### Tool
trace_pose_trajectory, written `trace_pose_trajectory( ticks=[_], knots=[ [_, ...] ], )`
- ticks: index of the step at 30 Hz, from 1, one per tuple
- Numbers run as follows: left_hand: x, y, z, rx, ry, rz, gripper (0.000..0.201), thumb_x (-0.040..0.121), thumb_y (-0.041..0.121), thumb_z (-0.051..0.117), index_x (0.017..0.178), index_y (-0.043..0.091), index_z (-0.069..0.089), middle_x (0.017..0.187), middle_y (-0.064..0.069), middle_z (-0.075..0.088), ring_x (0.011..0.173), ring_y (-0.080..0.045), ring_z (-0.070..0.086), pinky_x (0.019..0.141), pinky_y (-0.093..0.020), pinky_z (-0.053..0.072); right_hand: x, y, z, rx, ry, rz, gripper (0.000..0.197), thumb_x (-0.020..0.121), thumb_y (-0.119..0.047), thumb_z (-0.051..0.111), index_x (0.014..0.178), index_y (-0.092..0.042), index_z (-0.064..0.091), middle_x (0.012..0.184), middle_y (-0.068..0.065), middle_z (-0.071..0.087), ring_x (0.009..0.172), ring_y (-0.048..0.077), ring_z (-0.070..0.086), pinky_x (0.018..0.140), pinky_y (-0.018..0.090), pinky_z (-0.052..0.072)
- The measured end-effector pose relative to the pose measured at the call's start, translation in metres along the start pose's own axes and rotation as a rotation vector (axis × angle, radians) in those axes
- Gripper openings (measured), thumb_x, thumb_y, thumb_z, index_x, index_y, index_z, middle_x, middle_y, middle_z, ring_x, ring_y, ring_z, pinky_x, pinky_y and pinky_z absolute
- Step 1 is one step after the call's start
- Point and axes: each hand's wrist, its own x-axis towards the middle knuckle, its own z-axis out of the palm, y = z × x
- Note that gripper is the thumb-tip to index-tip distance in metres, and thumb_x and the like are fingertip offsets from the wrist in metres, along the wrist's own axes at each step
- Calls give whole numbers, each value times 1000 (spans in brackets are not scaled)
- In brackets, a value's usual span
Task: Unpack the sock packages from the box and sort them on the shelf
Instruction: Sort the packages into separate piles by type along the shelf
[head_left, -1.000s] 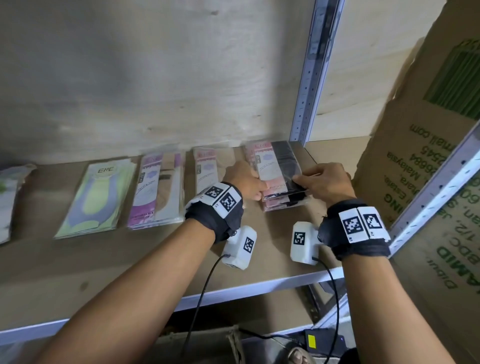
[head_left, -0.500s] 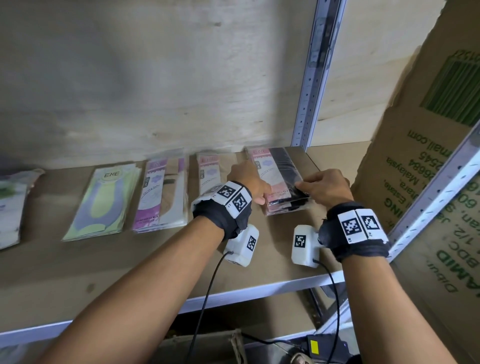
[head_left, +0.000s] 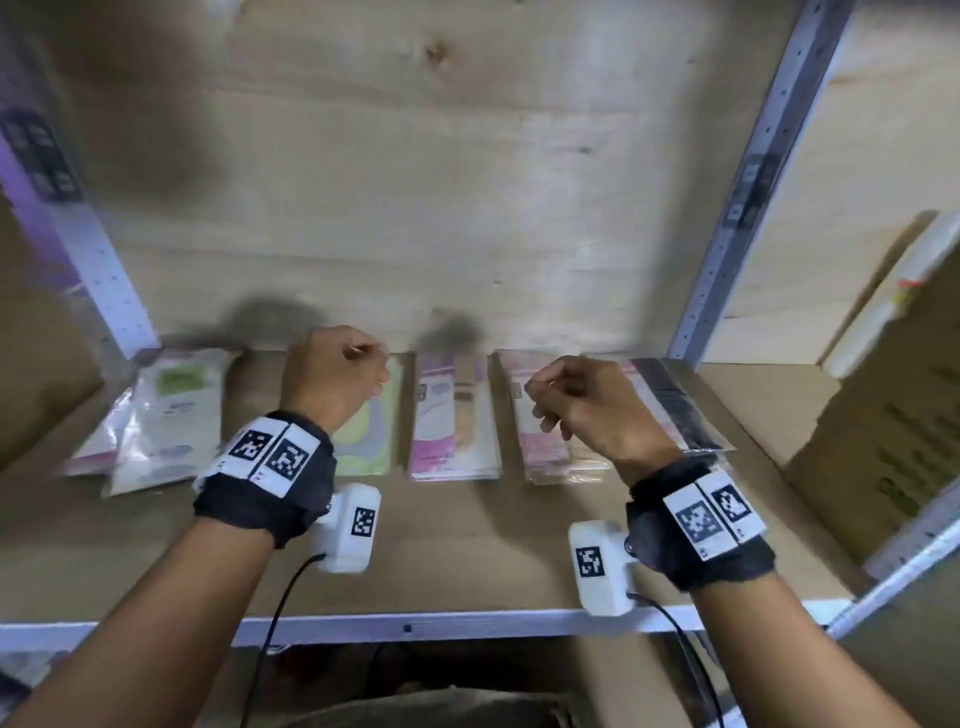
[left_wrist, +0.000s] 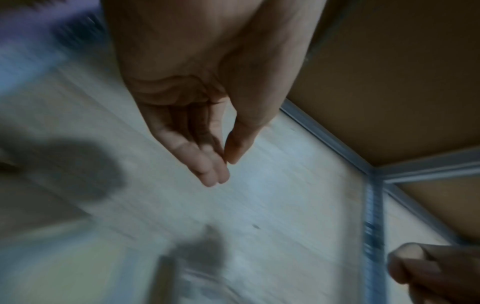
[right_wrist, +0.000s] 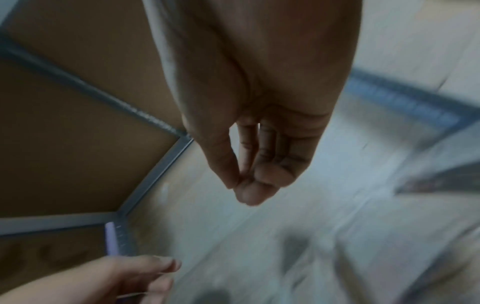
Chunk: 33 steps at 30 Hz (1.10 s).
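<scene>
Several stacks of sock packages lie in a row on the shelf board (head_left: 467, 540). From left to right there is a white and green stack (head_left: 166, 415), a yellow-green package (head_left: 371, 441), a pink and beige stack (head_left: 452, 415), a pink stack (head_left: 550, 452) and a black stack (head_left: 680, 410). My left hand (head_left: 371, 366) hovers over the yellow-green package with loosely curled fingers and holds nothing. My right hand (head_left: 540, 397) hovers over the pink stack, also holding nothing. In the wrist views the left hand (left_wrist: 224, 164) and the right hand (right_wrist: 241, 183) hold nothing.
A printed cardboard box (head_left: 893, 441) stands at the right end of the shelf. Grey metal uprights (head_left: 727, 218) frame the bay against a plywood back wall (head_left: 415, 182). The shelf's metal front rail (head_left: 467, 621) runs below my wrists.
Both hands have let go of the black and pink stack, lifted off the shelf and moved apart. The view has swung so the whole row of stacks shows.
</scene>
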Motion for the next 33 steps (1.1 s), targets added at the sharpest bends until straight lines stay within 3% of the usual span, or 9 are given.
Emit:
trace_pose_trajectory(
  ticks=[5,10,12,15,20,24,26,29,33],
  knots=[
    [16,-52,-117,236,237,-94,18,88,24,63,91,13,77,92,-7,76,93,-24,69,87,-28,51,30,-48,136,88,-305,21,7,93,-2,63,86,-1,63,68,12,65,56,21,63,52,27,54],
    [18,-83,-187,414,162,-274,18,92,23,58,83,11,67,95,-18,69,100,-37,66,82,-36,49,53,-81,260,-163,-415,14,7,87,-13,69,81,-11,67,87,14,72,89,36,71,84,47,60],
    [18,-98,-205,484,75,-302,24,93,24,61,109,9,69,108,-16,69,106,-36,65,88,-34,49,59,-85,295,-241,-487,39,18,91,-19,67,88,-1,69,86,18,68,82,37,68,84,48,59],
    [16,-112,-213,467,30,-319,40,92,22,65,127,3,58,89,-12,68,74,-25,61,62,-27,43,62,-84,330,-352,-539,93,31,91,-28,68,74,-2,62,78,17,63,72,34,64,82,45,58],
    [14,-127,-209,390,-1,-403,43,91,16,64,132,3,54,109,-13,66,104,-32,63,84,-34,51,66,-80,347,-314,-564,136,24,87,-22,74,76,-6,59,69,12,60,68,31,64,68,43,58],
    [10,-126,-213,289,-1,-431,25,93,-1,49,115,3,60,95,-12,58,90,-34,63,81,-38,56,60,-76,336,-16,-549,201,18,85,-4,74,93,-10,59,76,9,57,62,20,52,59,32,43],
    [3,-112,-215,90,-20,-465,15,99,-2,41,95,6,53,92,-19,55,69,-32,60,60,-37,59,55,-78,322,113,-537,221,25,85,-1,73,106,-7,61,90,13,62,77,24,57,63,32,45],
    [-7,-87,-213,-202,23,-517,15,106,18,43,109,6,50,86,-18,55,50,-26,60,36,-24,51,47,-90,290,120,-472,122,20,83,-1,75,101,-2,67,94,16,72,82,26,66,68,34,54],
    [-11,-64,-203,-395,-119,-415,75,85,61,65,133,4,54,109,-20,66,79,-32,73,73,-43,62,26,-104,250,30,-339,-108,20,77,-5,81,94,-7,72,88,8,73,79,18,66,82,30,54]
  ],
)
